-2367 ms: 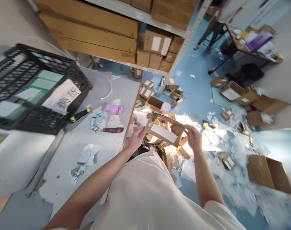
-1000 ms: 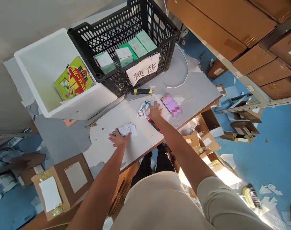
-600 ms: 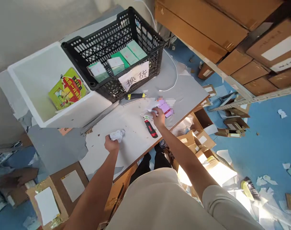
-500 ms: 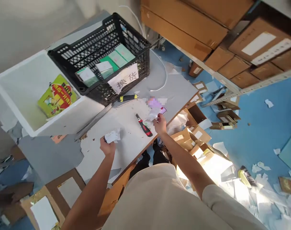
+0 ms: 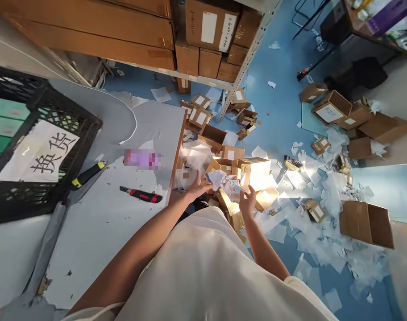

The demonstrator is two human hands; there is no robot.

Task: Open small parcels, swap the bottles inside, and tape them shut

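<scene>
Past the table's right edge, my left hand [image 5: 197, 188] is open with its fingers spread. A crumpled whitish-purple paper [image 5: 215, 179] is at its fingertips. My right hand [image 5: 248, 204] is open too, thumb and fingers apart. Beside its thumb is a crumpled printed wrapper or paper [image 5: 232, 189]; whether they touch, I cannot tell. Both scraps are over the opened cardboard boxes [image 5: 230, 153]. On the table [image 5: 99, 240], a red-and-black utility knife [image 5: 141, 195] lies near a blurred-out purple item [image 5: 142, 159]. A yellow-and-black cutter [image 5: 89, 174] rests farther left.
A black crate [image 5: 86, 129] with green boxes and a paper sign [image 5: 39, 154] stands at left. Shelving with cartons [image 5: 186, 60] runs along the back. Paper and plastic scraps [image 5: 324, 240], a brush [image 5: 292, 164] and an open carton [image 5: 366, 223] are on the blue floor.
The view has swung right. Both hands have moved from the table to over the boxes beside it. The crumpled papers they held are now between them, and the fingers have spread.
</scene>
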